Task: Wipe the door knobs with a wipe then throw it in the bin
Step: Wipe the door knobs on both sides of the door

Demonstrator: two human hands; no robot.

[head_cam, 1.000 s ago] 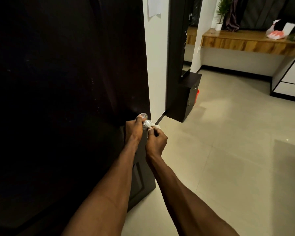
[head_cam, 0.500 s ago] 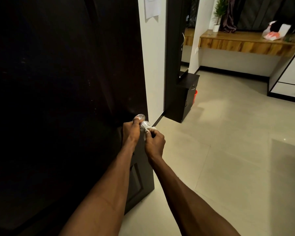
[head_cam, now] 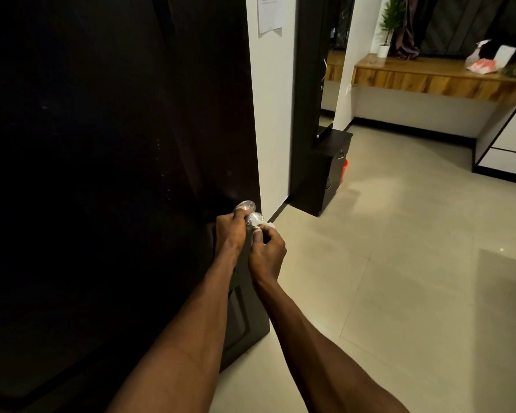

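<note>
A dark door [head_cam: 116, 174] fills the left of the head view, its edge facing me. Two shiny metal knobs sit at that edge: the near-side knob [head_cam: 246, 205] and the outer knob [head_cam: 256, 217]. My left hand [head_cam: 231, 234] grips the door edge by the knobs, thumb against the near-side knob. My right hand [head_cam: 265, 253] pinches a small white wipe [head_cam: 262, 224] and presses it on the outer knob. No bin is clearly seen.
A white wall with a paper sheet [head_cam: 270, 13] stands right of the door. A dark cabinet [head_cam: 325, 171] with something red-orange [head_cam: 344, 171] behind it lies beyond. A wooden counter [head_cam: 429, 76] runs along the far wall. Pale floor tiles [head_cam: 399, 263] spread to the right.
Both hands stay at the knobs. The wipe has shifted slightly on the outer knob as my right hand rubs. The view has drifted a little.
</note>
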